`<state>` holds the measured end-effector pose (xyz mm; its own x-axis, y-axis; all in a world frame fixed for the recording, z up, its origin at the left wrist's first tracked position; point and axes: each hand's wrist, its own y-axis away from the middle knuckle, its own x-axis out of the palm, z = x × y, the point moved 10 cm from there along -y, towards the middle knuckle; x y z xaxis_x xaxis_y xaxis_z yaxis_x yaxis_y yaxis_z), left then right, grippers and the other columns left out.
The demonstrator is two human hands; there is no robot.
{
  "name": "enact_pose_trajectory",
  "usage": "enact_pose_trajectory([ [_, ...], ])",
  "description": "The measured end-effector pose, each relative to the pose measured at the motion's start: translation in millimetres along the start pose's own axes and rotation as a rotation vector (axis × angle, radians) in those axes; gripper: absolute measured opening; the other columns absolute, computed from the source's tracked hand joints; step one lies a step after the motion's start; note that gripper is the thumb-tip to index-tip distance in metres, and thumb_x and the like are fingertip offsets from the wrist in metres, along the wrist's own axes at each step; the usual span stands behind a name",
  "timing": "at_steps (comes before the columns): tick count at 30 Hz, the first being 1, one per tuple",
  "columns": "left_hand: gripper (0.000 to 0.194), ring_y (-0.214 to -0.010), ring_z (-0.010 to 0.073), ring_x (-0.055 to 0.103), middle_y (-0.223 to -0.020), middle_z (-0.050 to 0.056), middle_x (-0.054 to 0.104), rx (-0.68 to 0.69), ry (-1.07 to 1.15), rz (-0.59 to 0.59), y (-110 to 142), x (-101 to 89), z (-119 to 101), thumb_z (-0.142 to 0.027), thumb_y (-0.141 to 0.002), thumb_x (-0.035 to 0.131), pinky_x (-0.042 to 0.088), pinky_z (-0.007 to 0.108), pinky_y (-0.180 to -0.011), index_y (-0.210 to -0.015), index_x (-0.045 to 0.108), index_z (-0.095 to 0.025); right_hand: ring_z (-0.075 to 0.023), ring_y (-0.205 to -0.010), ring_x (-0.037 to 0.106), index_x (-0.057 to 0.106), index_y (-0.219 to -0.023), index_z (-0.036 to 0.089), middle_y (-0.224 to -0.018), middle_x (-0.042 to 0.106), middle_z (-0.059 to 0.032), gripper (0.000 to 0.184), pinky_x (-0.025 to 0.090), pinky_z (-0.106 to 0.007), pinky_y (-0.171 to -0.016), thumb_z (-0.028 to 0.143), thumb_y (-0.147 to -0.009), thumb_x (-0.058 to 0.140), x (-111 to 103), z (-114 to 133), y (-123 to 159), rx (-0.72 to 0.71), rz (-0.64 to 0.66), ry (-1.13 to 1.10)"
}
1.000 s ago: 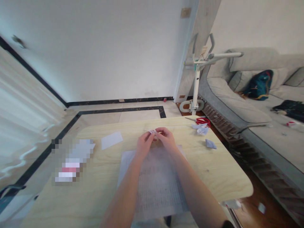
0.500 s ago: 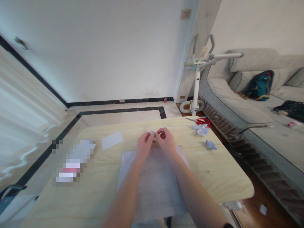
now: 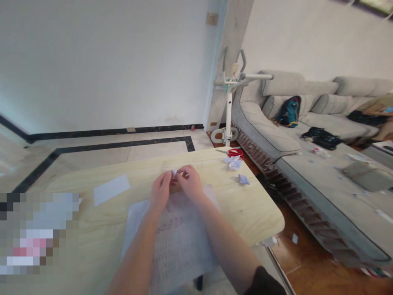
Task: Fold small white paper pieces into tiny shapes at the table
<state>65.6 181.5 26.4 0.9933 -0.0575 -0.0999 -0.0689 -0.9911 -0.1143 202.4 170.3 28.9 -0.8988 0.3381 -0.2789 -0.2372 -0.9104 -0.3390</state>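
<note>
Between my fingertips is a small piece of folded white paper [image 3: 174, 173], mostly hidden by the fingers. My left hand [image 3: 161, 187] pinches it from the left, closed. From the right, my right hand [image 3: 189, 182] is closed on the same piece, fingers curled. Both hands are just above the far edge of a large printed sheet [image 3: 184, 237], which lies under my forearms on the wooden table [image 3: 251, 213]. To the left of my hands lies a blank white paper rectangle [image 3: 111, 189].
Red-handled scissors [image 3: 235, 154] lie at the table's far right corner. Close by are crumpled or folded white paper [image 3: 234, 163] and a small folded bluish paper piece [image 3: 244, 179]. A grey sofa [image 3: 264, 127] and white exercise machine [image 3: 229, 110] stand beyond. A person sits on the sofa's far end.
My view has turned to the right, so the table and hands appear further left and more of the sofa shows. Both hands keep hold of the small paper piece.
</note>
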Motion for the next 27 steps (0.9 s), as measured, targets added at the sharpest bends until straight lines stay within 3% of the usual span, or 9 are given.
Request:
enact_pose_trajectory([
  [7,0.028,-0.077,0.0193,0.058,-0.083,0.006,0.067,-0.121,0.222,0.043,1,3.4,1,-0.041,-0.072,0.063,0.045,0.025,-0.062,-0.084,0.069,-0.016,-0.0155,-0.079,0.057,0.065,-0.076,0.02,-0.086,0.06,-0.0018,0.009,0.046,-0.027,-0.068,0.028,-0.07,0.064,11,-11,-1,0.074,0.092,-0.241],
  [12,0.032,-0.074,0.018,0.058,-0.081,0.006,0.067,-0.227,0.412,0.079,2,9.3,17,-0.041,-0.066,0.07,0.043,0.025,-0.059,-0.085,0.07,-0.016,-0.0168,-0.078,0.058,0.067,-0.077,0.02,-0.079,0.064,-0.0006,0.012,0.045,-0.03,-0.076,0.027,-0.068,0.064,19,-16,2,0.177,0.154,-0.418],
  [23,0.024,-0.082,0.0169,0.059,-0.101,0.009,0.065,-0.279,0.642,0.225,5,24.5,27,-0.034,-0.07,0.069,0.045,0.027,-0.067,-0.083,0.067,-0.014,-0.0178,-0.081,0.06,0.07,-0.086,0.022,-0.086,0.069,-0.0017,0.017,0.045,-0.032,-0.079,0.028,-0.07,0.068,30,-11,9,0.255,0.266,-0.683],
  [27,0.023,-0.08,0.0175,0.059,-0.091,0.009,0.066,-0.29,0.642,0.208,4,23.3,27,-0.035,-0.07,0.069,0.045,0.026,-0.064,-0.078,0.066,-0.014,-0.017,-0.079,0.061,0.07,-0.086,0.023,-0.087,0.068,-0.0015,0.018,0.046,-0.031,-0.076,0.03,-0.069,0.069,35,-20,11,0.338,0.288,-0.773],
])
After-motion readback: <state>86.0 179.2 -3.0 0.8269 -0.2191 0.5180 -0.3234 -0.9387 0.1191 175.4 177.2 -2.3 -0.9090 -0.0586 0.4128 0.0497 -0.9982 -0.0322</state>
